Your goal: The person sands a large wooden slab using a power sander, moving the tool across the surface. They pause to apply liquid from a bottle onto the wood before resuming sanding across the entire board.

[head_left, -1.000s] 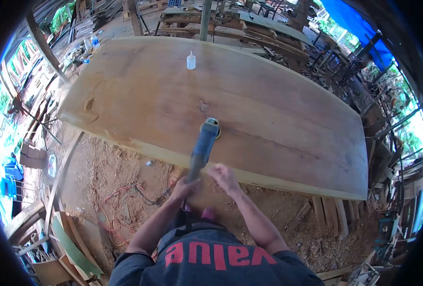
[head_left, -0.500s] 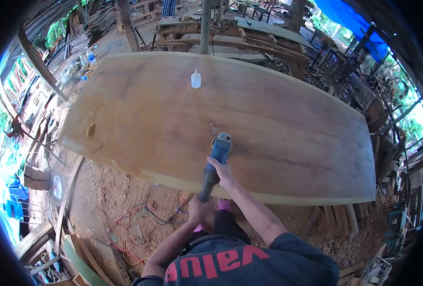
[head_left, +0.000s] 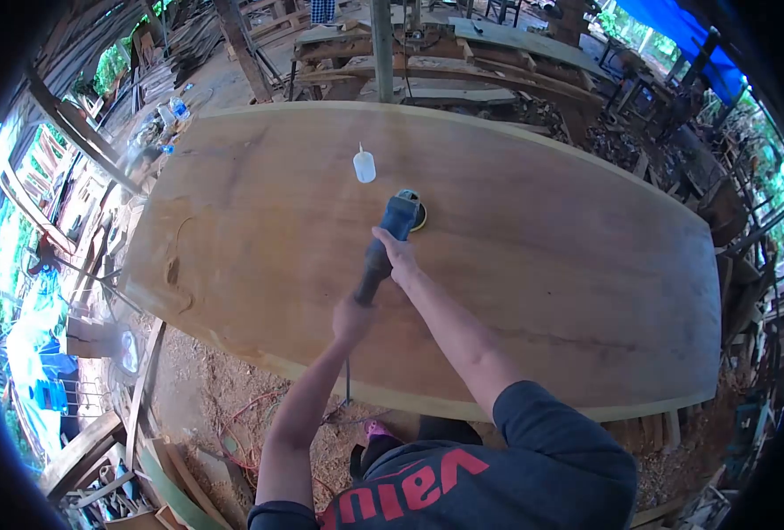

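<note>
A blue and dark power sander (head_left: pixel 387 244) with a round pad rests its head on the broad wooden slab (head_left: pixel 498 256). My right hand (head_left: pixel 396 253) is closed round its body, just behind the head. Lower down, my left hand (head_left: pixel 353 318) is wrapped round the rear end of the tool. A white bottle with a pointed nozzle (head_left: pixel 365 167) stands on the slab, a little beyond the sander's head and to its left. The pad is partly hidden under the head.
Brown dust and a dark knot (head_left: pixel 173 270) mark the slab's left part. A post (head_left: pixel 381 53) rises behind its far edge. Beyond are timber benches (head_left: pixel 533 44). Cords (head_left: pixel 242 415) lie on the dusty ground at the near side. Boards lean at lower left.
Both hands have pushed the sander forward across the slab, away from my body and nearer the bottle. The view has shifted slightly, and both arms are stretched out farther.
</note>
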`<state>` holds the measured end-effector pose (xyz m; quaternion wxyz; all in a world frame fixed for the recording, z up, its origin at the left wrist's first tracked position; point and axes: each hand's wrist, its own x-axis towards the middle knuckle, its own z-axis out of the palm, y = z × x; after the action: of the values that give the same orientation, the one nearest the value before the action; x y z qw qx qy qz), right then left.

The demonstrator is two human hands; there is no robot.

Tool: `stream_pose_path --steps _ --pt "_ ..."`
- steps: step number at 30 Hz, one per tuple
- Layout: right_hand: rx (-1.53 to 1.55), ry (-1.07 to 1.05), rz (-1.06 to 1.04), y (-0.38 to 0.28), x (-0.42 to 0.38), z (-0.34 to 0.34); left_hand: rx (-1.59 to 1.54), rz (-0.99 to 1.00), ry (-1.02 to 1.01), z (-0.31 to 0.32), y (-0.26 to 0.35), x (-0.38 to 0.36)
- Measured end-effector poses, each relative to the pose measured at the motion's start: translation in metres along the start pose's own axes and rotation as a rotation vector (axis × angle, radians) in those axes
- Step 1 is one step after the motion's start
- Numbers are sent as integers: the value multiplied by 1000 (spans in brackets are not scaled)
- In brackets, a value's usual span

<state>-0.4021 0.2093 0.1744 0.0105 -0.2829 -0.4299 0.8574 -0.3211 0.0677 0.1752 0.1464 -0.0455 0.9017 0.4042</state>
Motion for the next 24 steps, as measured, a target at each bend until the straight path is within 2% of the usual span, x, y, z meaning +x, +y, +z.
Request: stream_pose_path --steps 3,8,10,11,13,14,17,19,20,22,24 --pt "-14 83 -27 7 -15 5 -56 45 13 3 -28 -5" --pt "7 6 30 65 -96 -3 6 -1 -20 -22 -81 -87" --pt "109 -143 327 89 -135 -13 -6 41 6 -30 -121 -128" --pt "145 -177 403 107 -154 -17 -46 88 24 -39 -133 -152" --pt "180 -229 567 125 -194 -20 20 -11 -104 -75 -131 -194" --pt "180 -247 658 128 -218 -18 27 -16 -113 -82 -150 -209" --pt "273 -338 614 196 -236 -24 36 4 -117 -103 -193 -236" --pt "218 -202 544 204 -245 -20 52 22 -129 -107 -199 -239" --pt "226 -202 542 203 -240 -20 86 24 -122 -107 -199 -234" --pt "277 -180 441 204 -229 -24 136 21 -130 -106 -184 -226" --pt "315 -203 468 189 -205 -28 95 0 -152 -96 -150 -202"
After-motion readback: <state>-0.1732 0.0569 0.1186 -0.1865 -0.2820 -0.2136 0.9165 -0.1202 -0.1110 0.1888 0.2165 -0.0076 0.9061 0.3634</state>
